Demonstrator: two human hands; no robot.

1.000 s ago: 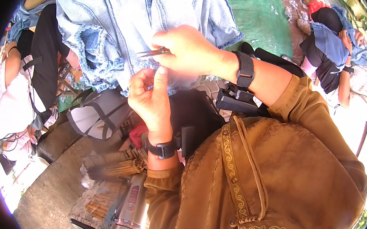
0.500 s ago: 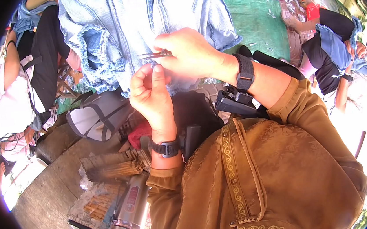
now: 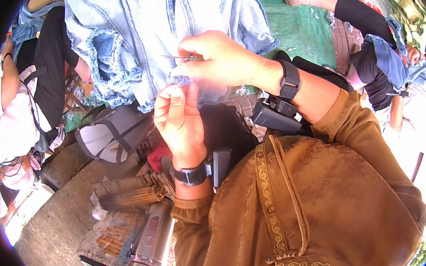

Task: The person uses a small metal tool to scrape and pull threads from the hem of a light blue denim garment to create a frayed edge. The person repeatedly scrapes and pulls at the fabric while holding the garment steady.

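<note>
Light-blue denim with frayed seams point(image 3: 156, 25) is spread in front of me, overexposed in the middle. My right hand point(image 3: 224, 62) is closed round thin-bladed thread snips point(image 3: 181, 57), whose point sticks out to the left over the cloth. Just below, my left hand point(image 3: 178, 121) has its fingertips pinched together at a ragged blue edge point(image 3: 179, 80) of the denim. The two hands nearly meet there. Whether the blades touch any thread is too blurred to see.
A green sheet point(image 3: 297, 27) with lint scraps lies beyond the denim. Co-workers sit on both sides; one at right has a leg point(image 3: 360, 13) stretched out. A steel thermos point(image 3: 152, 241), bundled sticks point(image 3: 132, 198) and a grey-white strapped item point(image 3: 108, 138) are at lower left.
My left fingers have shifted from an open curl to a pinch at the frayed edge. The right hand has tilted slightly with the snips. The co-worker at right has extended a leg onto the green sheet.
</note>
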